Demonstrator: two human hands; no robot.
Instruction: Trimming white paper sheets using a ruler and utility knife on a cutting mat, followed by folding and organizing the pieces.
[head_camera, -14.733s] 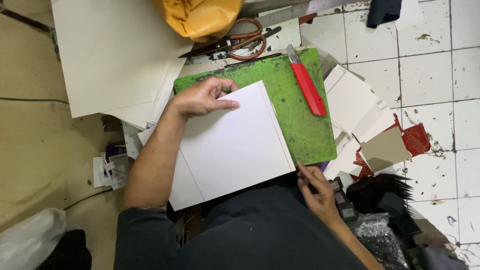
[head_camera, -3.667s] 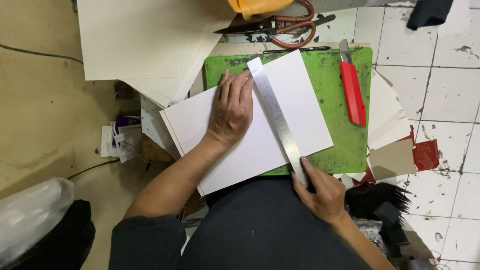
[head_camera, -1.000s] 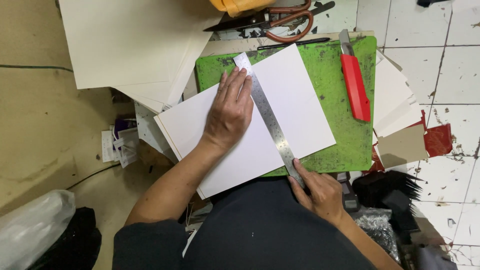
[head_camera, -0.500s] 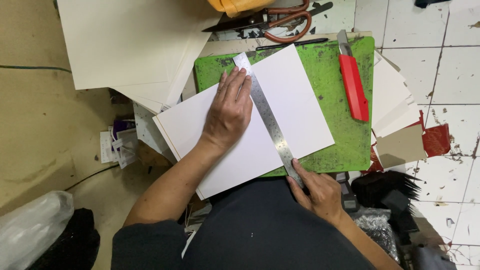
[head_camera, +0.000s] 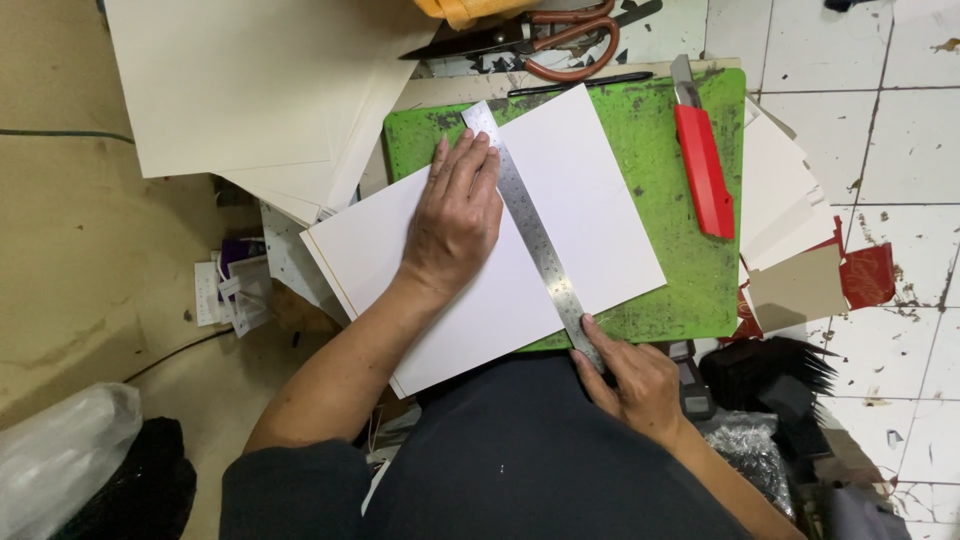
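Head view: left hand (head_camera: 455, 215) spread flat on white card sheet (head_camera: 480, 250), fingertips against steel ruler (head_camera: 535, 240) laid diagonally across sheet on green cutting mat (head_camera: 680, 200). Right hand (head_camera: 635, 380) pinching ruler's near end; red utility knife (head_camera: 702, 165) loose on mat, scissors (head_camera: 540, 35) above

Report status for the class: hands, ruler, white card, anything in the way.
Left hand flat on ruler and card. Right hand at ruler's near end; nothing visible in its grip. Card on green mat. Red knife lies apart, right.
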